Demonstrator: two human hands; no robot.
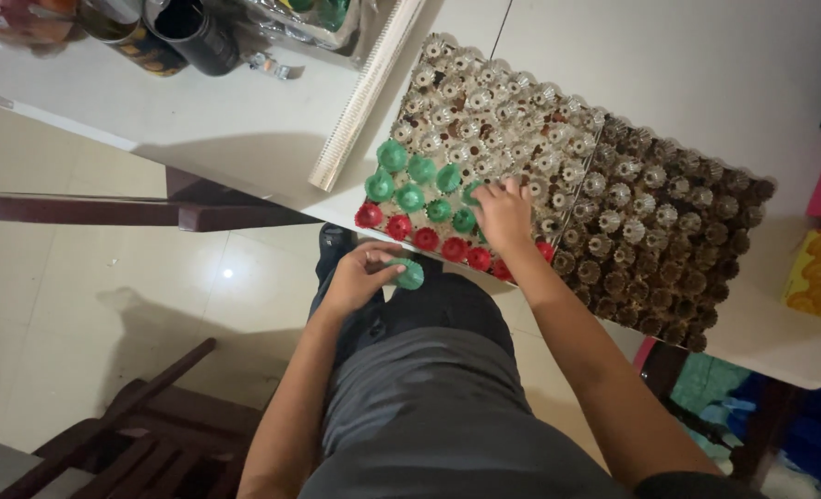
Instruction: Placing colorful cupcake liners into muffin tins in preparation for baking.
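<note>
Only the near corner of the moulded tray (614,139) is filled: a row of red cups (426,238) along the edge and two short rows of green cups (410,197) behind it, the many other sockets bare. The right hand (504,214) presses a green cup into the tray, fingers closed narrowly on it. The left hand (359,274) pinches a stack of green cups (409,273) over the lap.
</note>
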